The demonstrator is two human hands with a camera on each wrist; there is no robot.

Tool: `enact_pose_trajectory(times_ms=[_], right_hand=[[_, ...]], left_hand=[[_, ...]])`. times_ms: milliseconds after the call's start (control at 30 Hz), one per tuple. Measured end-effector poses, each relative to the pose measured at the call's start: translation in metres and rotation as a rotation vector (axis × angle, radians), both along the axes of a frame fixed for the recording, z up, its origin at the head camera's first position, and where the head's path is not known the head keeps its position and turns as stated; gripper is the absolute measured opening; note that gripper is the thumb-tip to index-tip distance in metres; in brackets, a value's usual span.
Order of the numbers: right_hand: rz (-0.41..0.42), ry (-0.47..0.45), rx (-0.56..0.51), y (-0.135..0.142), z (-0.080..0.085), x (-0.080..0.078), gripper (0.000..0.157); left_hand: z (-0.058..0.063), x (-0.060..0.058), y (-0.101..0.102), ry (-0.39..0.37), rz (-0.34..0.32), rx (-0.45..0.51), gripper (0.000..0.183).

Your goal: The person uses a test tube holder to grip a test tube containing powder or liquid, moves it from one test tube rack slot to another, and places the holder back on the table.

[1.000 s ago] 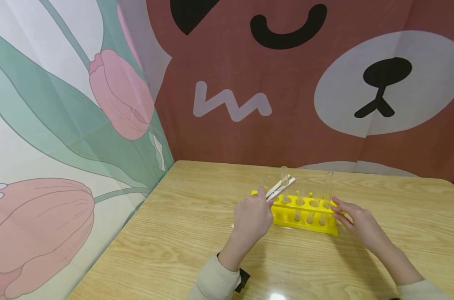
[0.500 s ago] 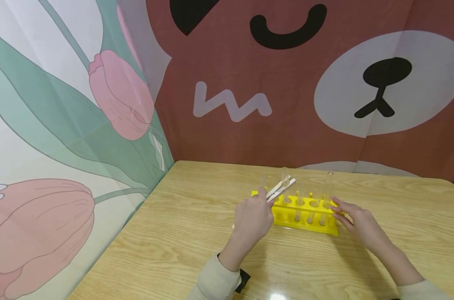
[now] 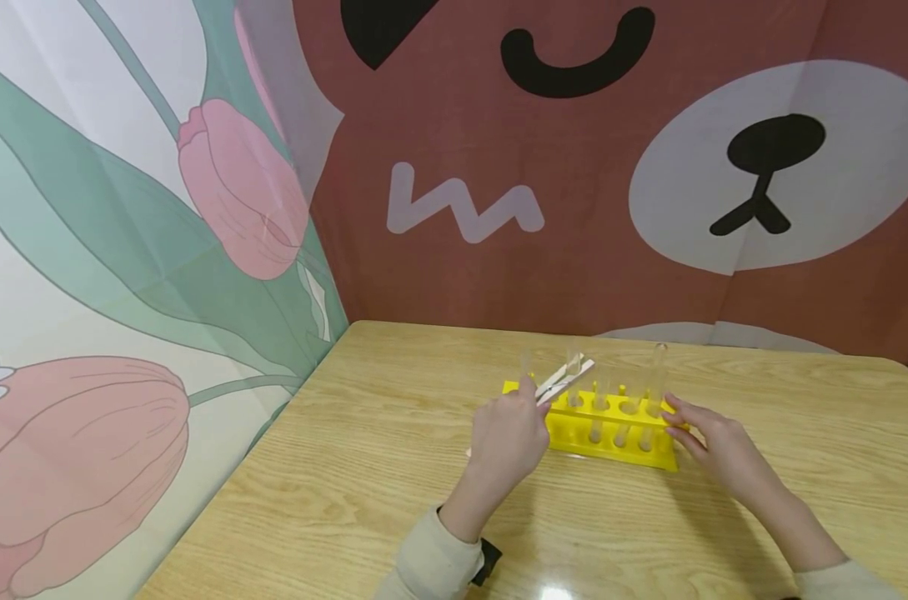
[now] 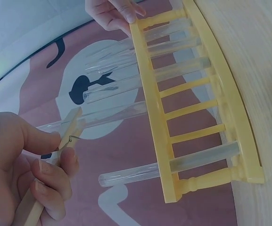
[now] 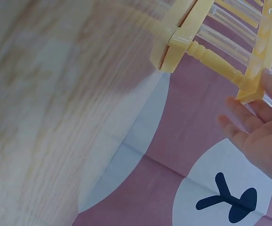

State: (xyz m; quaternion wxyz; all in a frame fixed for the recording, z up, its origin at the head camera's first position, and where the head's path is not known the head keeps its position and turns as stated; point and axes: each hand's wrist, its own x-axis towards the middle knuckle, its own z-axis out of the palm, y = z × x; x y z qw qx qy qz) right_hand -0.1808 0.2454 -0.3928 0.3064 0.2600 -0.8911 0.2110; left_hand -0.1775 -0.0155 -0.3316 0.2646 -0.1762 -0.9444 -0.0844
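Head view: left hand (image 3: 509, 433) firmly grips the clip (image 3: 569, 380), tip over the rack (image 3: 607, 451); right hand (image 3: 724, 446) pinches the rack's end, wooden table (image 3: 326, 500) beneath both, bear-print wall (image 3: 574, 275) beyond.

Left wrist: a tube (image 4: 114, 114) crosses the clip's tip, ahead of the thumb.

Right wrist: thumb and fingertips on the rack's corner.

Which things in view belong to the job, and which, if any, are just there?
In the job:
wooden clamp, gripped by left hand
clamped tube
yellow rack, held by right hand
racked tubes

Just there:
bear backdrop
tulip backdrop
table, support only
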Motion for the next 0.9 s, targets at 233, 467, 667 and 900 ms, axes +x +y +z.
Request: enact_pose_trajectory(times_ms=[233,467,667,900], right_hand=[[-0.008,-0.021,-0.006,-0.0011,0.0018,0.0008,0.045],[-0.016,-0.001,-0.005,-0.002,0.0019,0.0015,0.046],[-0.02,0.01,0.001,-0.0017,0.0011,0.0015,0.041],[-0.026,-0.003,-0.004,-0.0024,0.0024,0.0028,0.039]], left_hand=[[0.0014,0.0009,0.0,-0.01,-0.004,-0.005,0.025],[0.0013,0.0009,0.0012,-0.029,-0.013,0.004,0.024],[0.0,0.0003,0.0024,-0.051,-0.011,0.015,0.023],[0.0007,0.0009,0.0027,-0.04,-0.014,0.017,0.024]])
